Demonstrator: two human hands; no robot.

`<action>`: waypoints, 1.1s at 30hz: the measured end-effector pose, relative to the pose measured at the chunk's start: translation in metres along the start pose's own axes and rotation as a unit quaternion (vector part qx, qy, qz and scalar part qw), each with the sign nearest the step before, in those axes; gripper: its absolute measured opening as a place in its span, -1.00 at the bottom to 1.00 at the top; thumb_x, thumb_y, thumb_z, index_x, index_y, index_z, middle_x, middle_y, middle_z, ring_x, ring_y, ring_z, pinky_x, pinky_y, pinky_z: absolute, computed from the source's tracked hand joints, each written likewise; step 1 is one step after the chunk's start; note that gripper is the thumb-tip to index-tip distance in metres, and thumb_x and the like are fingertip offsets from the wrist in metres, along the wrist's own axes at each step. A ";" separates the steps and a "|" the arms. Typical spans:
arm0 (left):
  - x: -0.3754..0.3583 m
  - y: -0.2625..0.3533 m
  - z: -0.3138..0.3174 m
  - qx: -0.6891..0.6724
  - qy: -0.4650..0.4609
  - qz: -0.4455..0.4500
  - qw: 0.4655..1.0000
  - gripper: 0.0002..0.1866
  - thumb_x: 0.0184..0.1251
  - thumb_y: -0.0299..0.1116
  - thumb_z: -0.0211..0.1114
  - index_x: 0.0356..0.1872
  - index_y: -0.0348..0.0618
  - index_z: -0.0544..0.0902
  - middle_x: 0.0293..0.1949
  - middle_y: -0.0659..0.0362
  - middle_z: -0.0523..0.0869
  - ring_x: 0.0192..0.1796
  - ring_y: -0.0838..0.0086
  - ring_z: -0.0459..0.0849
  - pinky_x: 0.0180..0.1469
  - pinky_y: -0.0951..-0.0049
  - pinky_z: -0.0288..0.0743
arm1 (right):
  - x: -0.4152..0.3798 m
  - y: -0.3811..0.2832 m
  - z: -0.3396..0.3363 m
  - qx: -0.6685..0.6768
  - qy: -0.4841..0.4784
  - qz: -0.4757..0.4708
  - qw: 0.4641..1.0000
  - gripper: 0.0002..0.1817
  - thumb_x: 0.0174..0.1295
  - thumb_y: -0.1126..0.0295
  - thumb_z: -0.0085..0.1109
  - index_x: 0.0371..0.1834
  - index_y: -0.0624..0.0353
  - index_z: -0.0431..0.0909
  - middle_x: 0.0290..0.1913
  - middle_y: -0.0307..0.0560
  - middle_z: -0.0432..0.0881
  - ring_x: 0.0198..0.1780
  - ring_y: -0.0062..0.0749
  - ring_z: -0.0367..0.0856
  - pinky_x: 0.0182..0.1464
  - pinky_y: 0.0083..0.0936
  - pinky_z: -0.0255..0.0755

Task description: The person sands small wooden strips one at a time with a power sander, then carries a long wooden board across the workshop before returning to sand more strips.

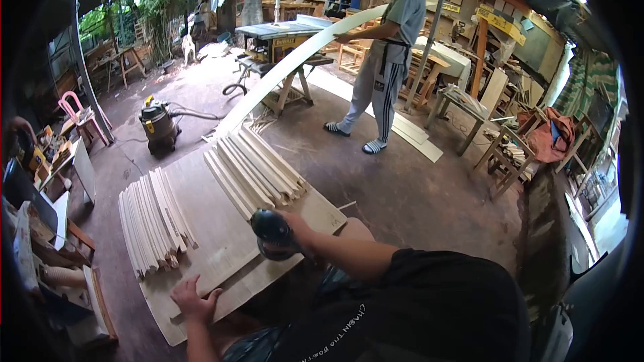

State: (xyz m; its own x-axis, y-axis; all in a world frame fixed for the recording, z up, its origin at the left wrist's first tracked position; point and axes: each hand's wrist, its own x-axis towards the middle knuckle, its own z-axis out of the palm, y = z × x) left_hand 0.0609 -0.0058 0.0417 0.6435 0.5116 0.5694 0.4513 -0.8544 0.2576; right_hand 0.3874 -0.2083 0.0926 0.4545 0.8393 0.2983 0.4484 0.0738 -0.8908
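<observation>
My right hand (295, 229) is wrapped round a dark handheld power tool (272, 228), which rests on the end of a wooden strip (243, 268) near the board's front edge. At the strip's other end lies my left hand (194, 300), fingers spread, thumb apart, touching the wood. Beneath them is a wide wooden board (208, 228). A row of thin wood strips (151, 218) lies on its left side, and a second stack (255, 171) lies at its far right.
Beyond the board, a person (386, 53) holds a long pale plank (288, 64) that slopes down towards the stacked strips. A shop vacuum (159, 124) stands on the floor at left. A table saw (285, 30) is behind; a small wooden table (463, 104) stands at right.
</observation>
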 end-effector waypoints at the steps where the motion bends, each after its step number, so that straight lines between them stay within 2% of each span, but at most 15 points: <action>1: 0.010 0.014 0.000 -0.065 -0.005 0.007 0.998 -0.19 0.10 0.40 0.48 0.13 -0.11 0.71 -0.04 0.04 0.74 0.08 0.01 0.65 0.30 0.01 0.34 | -0.005 0.003 0.008 0.048 0.003 0.001 0.999 -0.27 -0.04 0.15 0.71 0.24 0.09 0.62 0.03 -0.01 0.77 0.04 -0.23 0.75 0.16 -0.29 0.59; 3: 0.034 0.058 0.001 -0.282 0.015 -0.048 0.958 -0.05 0.22 0.49 0.36 0.20 -0.31 0.66 0.08 -0.05 0.74 0.18 0.02 0.67 0.29 0.04 0.44 | -0.015 -0.003 0.021 0.052 -0.009 0.006 0.999 -0.26 -0.04 0.22 0.69 0.27 0.10 0.61 0.08 0.01 0.75 0.10 -0.22 0.72 0.20 -0.30 0.57; 5: 0.059 0.115 -0.014 -0.429 -0.003 -0.053 0.902 -0.01 0.33 0.50 0.27 0.40 -0.28 0.56 0.24 -0.03 0.71 0.29 0.19 0.65 0.33 0.16 0.48 | -0.021 -0.018 0.030 0.032 -0.019 0.005 0.999 -0.27 -0.03 0.28 0.68 0.28 0.12 0.61 0.11 0.03 0.73 0.14 -0.21 0.71 0.22 -0.30 0.55; 6: 0.066 0.135 -0.018 -0.471 -0.024 -0.052 0.880 -0.13 0.34 0.28 0.44 0.40 -0.28 0.56 0.24 -0.03 0.70 0.28 0.22 0.67 0.30 0.21 0.50 | -0.024 -0.026 0.033 0.012 -0.024 0.003 1.000 -0.28 -0.03 0.30 0.66 0.27 0.13 0.61 0.11 0.04 0.72 0.15 -0.19 0.70 0.24 -0.29 0.54; 7: 0.072 0.144 -0.013 -0.466 -0.015 -0.026 0.884 -0.19 0.29 0.13 0.53 0.37 -0.29 0.56 0.21 -0.02 0.71 0.23 0.24 0.68 0.27 0.25 0.52 | -0.025 -0.034 0.031 -0.043 -0.034 -0.065 0.996 -0.30 -0.03 0.33 0.62 0.26 0.15 0.60 0.12 0.07 0.71 0.17 -0.11 0.70 0.26 -0.27 0.53; 8: 0.074 0.150 -0.006 -0.462 -0.009 0.000 0.887 -0.23 0.24 -0.02 0.62 0.35 -0.30 0.57 0.18 -0.01 0.72 0.19 0.27 0.69 0.25 0.29 0.54 | -0.026 -0.035 0.032 -0.033 -0.040 -0.059 0.997 -0.31 -0.02 0.33 0.61 0.26 0.15 0.60 0.12 0.08 0.71 0.18 -0.08 0.69 0.26 -0.26 0.53; 11: 0.065 0.153 0.002 -0.476 -0.003 -0.106 0.873 -0.31 0.11 -0.23 0.69 0.22 -0.32 0.60 0.04 0.05 0.73 0.08 0.31 0.69 0.20 0.33 0.55 | -0.029 -0.034 0.037 -0.021 -0.049 -0.060 0.997 -0.35 0.01 0.32 0.57 0.24 0.16 0.59 0.12 0.11 0.69 0.19 0.01 0.68 0.28 -0.21 0.51; 14: 0.060 0.164 -0.011 -0.413 0.066 -0.119 0.901 -0.36 0.09 -0.17 0.71 0.10 -0.31 0.61 -0.09 0.10 0.69 -0.02 0.33 0.66 0.15 0.31 0.56 | -0.033 -0.044 0.035 -0.069 -0.071 -0.069 0.993 -0.36 0.00 0.32 0.56 0.23 0.15 0.59 0.11 0.13 0.68 0.19 0.04 0.66 0.30 -0.20 0.49; 17: 0.057 0.166 -0.018 -0.386 0.068 -0.120 0.912 -0.36 0.08 -0.08 0.72 0.02 -0.29 0.62 -0.13 0.03 0.70 -0.07 0.19 0.68 0.07 0.24 0.57 | -0.038 -0.033 0.041 -0.053 -0.040 -0.108 0.992 -0.35 -0.01 0.32 0.56 0.22 0.15 0.60 0.12 0.14 0.66 0.19 0.07 0.65 0.31 -0.20 0.49; 24: 0.046 0.128 0.004 -0.316 0.113 -0.077 0.939 -0.27 0.33 0.32 0.37 0.04 -0.27 0.64 -0.09 -0.02 0.69 -0.04 0.02 0.65 0.14 0.06 0.48 | -0.042 -0.040 0.044 -0.047 -0.019 -0.072 0.996 -0.32 0.00 0.26 0.63 0.23 0.16 0.59 0.12 0.06 0.70 0.20 -0.07 0.69 0.28 -0.24 0.52; 26: 0.036 0.085 0.017 -0.184 0.071 -0.100 0.975 -0.35 0.29 0.25 0.44 0.05 -0.17 0.68 -0.05 0.00 0.71 0.05 0.00 0.64 0.24 0.02 0.41 | -0.040 -0.042 0.040 -0.046 -0.013 -0.073 0.996 -0.34 0.03 0.26 0.63 0.22 0.17 0.59 0.09 0.03 0.72 0.19 -0.14 0.72 0.26 -0.27 0.55; 27: 0.029 0.066 0.017 -0.111 0.034 -0.113 0.987 -0.38 0.24 0.20 0.48 0.05 -0.13 0.70 -0.02 0.02 0.72 0.11 0.01 0.62 0.29 0.00 0.36 | -0.042 -0.043 0.039 -0.034 -0.008 -0.060 0.998 -0.35 0.05 0.21 0.66 0.20 0.16 0.60 0.07 -0.01 0.75 0.14 -0.26 0.74 0.22 -0.33 0.58; 29: 0.008 0.028 0.021 -0.005 -0.056 -0.128 0.990 -0.46 0.10 0.08 0.57 0.03 -0.02 0.75 0.05 0.06 0.72 0.23 0.05 0.57 0.39 -0.01 0.27 | -0.043 -0.056 0.036 -0.017 -0.011 -0.022 1.000 -0.34 0.01 0.25 0.70 0.19 0.15 0.62 0.06 -0.05 0.74 0.11 -0.37 0.72 0.21 -0.37 0.57; 32: -0.014 0.001 0.008 -0.030 -0.127 -0.091 0.987 -0.49 0.07 0.05 0.59 -0.03 0.00 0.77 0.09 0.07 0.71 0.23 0.06 0.56 0.39 0.02 0.29 | -0.036 -0.053 0.040 0.012 -0.009 0.009 1.000 -0.29 -0.04 0.23 0.76 0.21 0.12 0.62 0.02 -0.12 0.75 0.05 -0.52 0.69 0.18 -0.43 0.57; 33: -0.018 -0.004 0.011 -0.042 -0.101 -0.085 0.990 -0.55 0.05 0.04 0.59 -0.11 0.01 0.80 0.03 0.08 0.73 0.17 0.08 0.59 0.35 0.01 0.31 | -0.032 -0.052 0.042 0.004 -0.003 0.002 1.000 -0.28 -0.05 0.23 0.76 0.21 0.12 0.61 0.02 -0.12 0.75 0.05 -0.52 0.70 0.18 -0.43 0.57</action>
State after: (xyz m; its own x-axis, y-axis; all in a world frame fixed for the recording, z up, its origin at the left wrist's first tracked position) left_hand 0.0542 -0.0108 0.0224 0.6769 0.6493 0.3467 0.5158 -0.7544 0.4059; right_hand 0.3171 -0.2169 0.1149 0.4514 0.8433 0.2917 0.4395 0.0744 -0.8952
